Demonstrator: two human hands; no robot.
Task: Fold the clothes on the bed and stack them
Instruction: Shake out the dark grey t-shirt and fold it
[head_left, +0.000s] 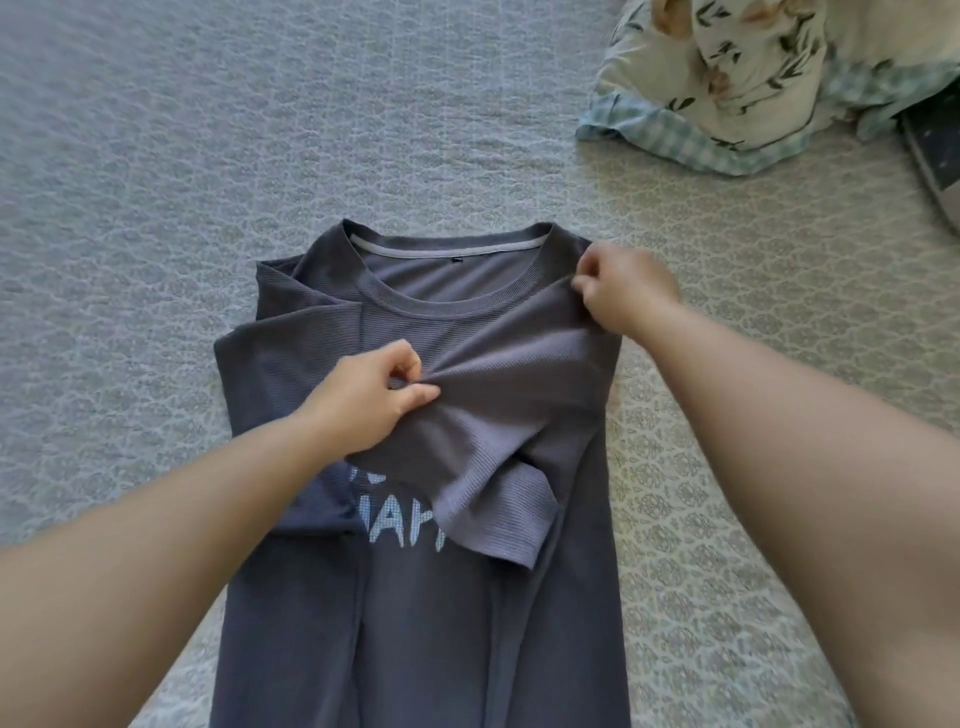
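Grey ribbed cotton lies stretched down the middle of the bed (156, 156): a tee (431, 623), front up, collar at the far end and hem running off the near edge of view. Pale lettering shows on the chest, partly covered, so I cannot read it.

Both sides appear already turned in toward the centre, which is why the body looks narrow and straight. The right sleeve (498, 499) has been brought across and hangs over the print, its cuff pointing near and right.

The left hand (371, 400) pinches a fold of cloth at mid-chest, thumb and forefinger clamped on it, the other fingers curled beneath. The right hand (623, 288) grips the right shoulder just beside the collar, fingers closed tight on the fabric. Between the two hands the cloth pulls taut in a ridge, lifted slightly off the layer below. My guess is that this pair of grips is there to drag the sleeve panel flat and square its edge with the side fold before the length is doubled over.

Far right, well apart from the tee, sits a floral bundle (737, 73) with a checked border, possibly bedding. No finished stack is in sight, so the folding seems only partway through.
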